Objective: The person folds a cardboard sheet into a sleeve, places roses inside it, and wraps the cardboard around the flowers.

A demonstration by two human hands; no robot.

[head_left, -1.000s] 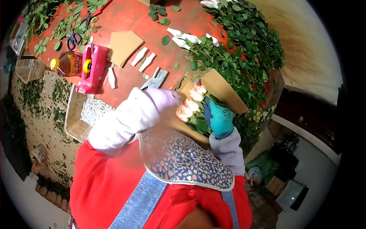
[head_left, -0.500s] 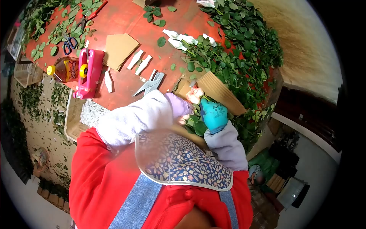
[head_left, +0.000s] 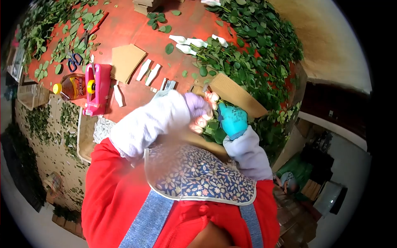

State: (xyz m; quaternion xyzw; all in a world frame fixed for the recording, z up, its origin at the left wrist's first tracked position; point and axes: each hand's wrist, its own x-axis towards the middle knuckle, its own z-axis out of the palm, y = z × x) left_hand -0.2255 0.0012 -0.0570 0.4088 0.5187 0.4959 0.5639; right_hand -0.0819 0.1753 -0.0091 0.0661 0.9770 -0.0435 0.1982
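My left hand (head_left: 197,106), in a lavender glove, has its fingers curled against the pale pink roses (head_left: 201,122); the fingertips are partly hidden. Close by on the right, my right hand (head_left: 234,120), in a teal glove, is closed around the leafy rose stems (head_left: 218,133) just below the blooms. Behind both hands, a corrugated cardboard sheet (head_left: 237,96) stands tilted around the bunch. A metal stapler (head_left: 167,86) lies beyond my left wrist, partly covered by the white sleeve.
Leafy stems (head_left: 256,53) with white-sleeved buds (head_left: 196,42) cover the right side of the red table (head_left: 128,25). Left lie cardboard pieces (head_left: 127,62), loose white sleeves (head_left: 153,74), a pink tape dispenser (head_left: 99,89), a yellow-capped bottle (head_left: 73,87) and scissors (head_left: 75,62).
My left hand has moved up and left along the roses, uncovering more of the lower blooms. Its sleeve covers more of the stapler. My right hand keeps its hold; the whole view has shifted slightly.
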